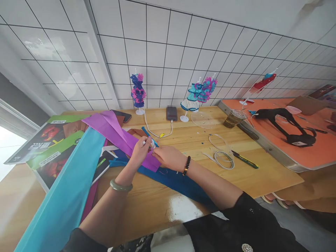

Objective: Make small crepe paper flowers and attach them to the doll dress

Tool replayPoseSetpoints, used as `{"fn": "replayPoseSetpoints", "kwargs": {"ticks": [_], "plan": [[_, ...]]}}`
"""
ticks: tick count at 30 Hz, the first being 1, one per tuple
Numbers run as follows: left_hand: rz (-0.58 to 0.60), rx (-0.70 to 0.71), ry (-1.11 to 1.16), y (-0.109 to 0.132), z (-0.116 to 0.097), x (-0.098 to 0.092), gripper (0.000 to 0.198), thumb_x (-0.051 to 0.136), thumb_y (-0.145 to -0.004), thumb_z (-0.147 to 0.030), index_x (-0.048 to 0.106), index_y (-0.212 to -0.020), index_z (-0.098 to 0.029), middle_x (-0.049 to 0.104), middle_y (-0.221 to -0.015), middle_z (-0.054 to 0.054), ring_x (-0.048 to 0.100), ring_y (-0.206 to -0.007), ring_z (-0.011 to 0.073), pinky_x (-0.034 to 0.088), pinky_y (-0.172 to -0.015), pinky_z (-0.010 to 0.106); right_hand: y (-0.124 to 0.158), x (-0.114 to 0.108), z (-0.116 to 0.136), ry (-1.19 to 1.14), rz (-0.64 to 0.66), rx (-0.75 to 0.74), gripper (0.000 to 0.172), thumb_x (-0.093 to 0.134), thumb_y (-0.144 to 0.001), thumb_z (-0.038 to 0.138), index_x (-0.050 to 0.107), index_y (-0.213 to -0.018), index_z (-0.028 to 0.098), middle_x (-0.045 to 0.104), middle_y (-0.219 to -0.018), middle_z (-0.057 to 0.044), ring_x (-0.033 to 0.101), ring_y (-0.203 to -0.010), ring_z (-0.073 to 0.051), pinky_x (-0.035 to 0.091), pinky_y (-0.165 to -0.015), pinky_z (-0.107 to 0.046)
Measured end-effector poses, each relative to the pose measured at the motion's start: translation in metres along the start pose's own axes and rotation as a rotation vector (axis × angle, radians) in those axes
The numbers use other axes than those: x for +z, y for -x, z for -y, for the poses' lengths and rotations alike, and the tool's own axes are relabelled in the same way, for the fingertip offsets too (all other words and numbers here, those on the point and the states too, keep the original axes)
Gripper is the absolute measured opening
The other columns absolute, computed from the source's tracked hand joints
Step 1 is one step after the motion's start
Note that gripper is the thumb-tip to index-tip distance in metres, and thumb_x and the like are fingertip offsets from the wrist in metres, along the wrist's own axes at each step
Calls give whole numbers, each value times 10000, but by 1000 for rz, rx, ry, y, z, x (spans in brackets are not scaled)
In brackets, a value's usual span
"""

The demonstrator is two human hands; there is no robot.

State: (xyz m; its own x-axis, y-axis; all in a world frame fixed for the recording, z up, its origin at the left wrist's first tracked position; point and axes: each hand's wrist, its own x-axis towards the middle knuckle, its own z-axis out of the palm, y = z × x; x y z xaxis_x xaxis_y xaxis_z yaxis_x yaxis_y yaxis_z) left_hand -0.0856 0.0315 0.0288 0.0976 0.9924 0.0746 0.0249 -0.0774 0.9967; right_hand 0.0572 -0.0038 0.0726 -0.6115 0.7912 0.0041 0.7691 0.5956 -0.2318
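Note:
My left hand (140, 149) is closed, with its thumb and fingers pinching a small white piece (152, 144) whose kind I cannot make out. My right hand (168, 156) meets it from the other side, fingertips pressed together at the same piece. Beneath both hands lies a purple fabric strip (112, 131), running up to the left. A dark blue fabric strip (178, 182) passes under my right forearm. To the left, a wide turquoise fabric strip (76, 182) hangs over the table's front edge.
Miniature dresses on stands, one purple and blue (138, 91) and one turquoise (194, 94), line the wall. A black box (172, 113) with a cable, a lidded cup (234, 119), a coiled white ribbon (224, 161), a utility knife (245, 160) and printed bags (49, 154) lie around.

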Motion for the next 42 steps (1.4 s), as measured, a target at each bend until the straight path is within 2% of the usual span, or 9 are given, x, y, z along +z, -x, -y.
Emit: {"fn": "replayPoseSetpoints", "kwargs": {"ticks": [5,7,15,19,22,26,31,36,42], "plan": [[442,2,-162,12,-11,4,116,512,-733,-252,566,-702,-154,531,-598,-5,483,-574,119,389,-554,240,-9,-20,-7,-3,-54,32,359,254,-920,362,531,-841,147,611,-731,-72,547,-668,-154,272,-564,-251],[507,34,-146,14,-15,5,129,493,-757,-255,574,-751,-155,543,-635,0,496,-595,117,404,-601,253,-10,-21,-18,-13,-68,120,358,255,-920,363,527,-822,151,595,-693,-57,530,-636,-143,265,-556,-248],[271,-115,295,9,-5,3,287,530,-773,-319,478,-1011,-168,539,-660,-6,511,-584,100,389,-584,251,4,1,-34,-306,-166,156,345,213,-931,297,511,-817,165,591,-733,-32,523,-673,-121,330,-625,-228],[419,-112,320,13,-8,3,421,563,-756,-312,484,-1143,-166,544,-700,13,520,-622,107,385,-612,262,7,2,-28,-405,-134,79,321,276,-920,298,540,-803,159,616,-766,-37,535,-692,-120,355,-653,-232],[463,-67,269,13,-8,3,338,555,-759,-325,555,-1040,-138,536,-681,19,513,-629,114,387,-614,265,7,0,-26,-475,-136,45,359,274,-921,308,566,-779,156,625,-775,-37,540,-713,-118,360,-658,-228],[303,-68,263,7,-2,2,207,538,-765,-348,539,-809,-146,530,-665,6,505,-601,104,392,-597,252,16,-4,-23,-357,-158,132,399,296,-906,384,566,-721,155,578,-641,-15,485,-584,-109,307,-551,-225],[161,-195,505,0,2,-3,186,553,-742,-310,445,-728,-159,484,-616,-20,483,-551,87,381,-539,225,43,0,-14,-265,30,144,353,416,-850,416,603,-683,168,575,-594,-13,470,-533,-109,258,-502,-229],[95,-262,602,1,2,0,180,490,-734,-272,377,-636,-171,390,-476,-48,393,-420,70,301,-433,203,55,23,-3,-164,196,301,312,485,-789,391,632,-616,178,613,-611,-56,515,-557,-151,255,-486,-248],[87,-245,540,2,3,2,221,506,-699,-264,338,-584,-178,298,-431,-79,281,-343,38,205,-383,187,55,29,-6,-411,157,347,226,460,-778,264,620,-652,164,602,-608,-21,500,-545,-119,302,-490,-221]]}}
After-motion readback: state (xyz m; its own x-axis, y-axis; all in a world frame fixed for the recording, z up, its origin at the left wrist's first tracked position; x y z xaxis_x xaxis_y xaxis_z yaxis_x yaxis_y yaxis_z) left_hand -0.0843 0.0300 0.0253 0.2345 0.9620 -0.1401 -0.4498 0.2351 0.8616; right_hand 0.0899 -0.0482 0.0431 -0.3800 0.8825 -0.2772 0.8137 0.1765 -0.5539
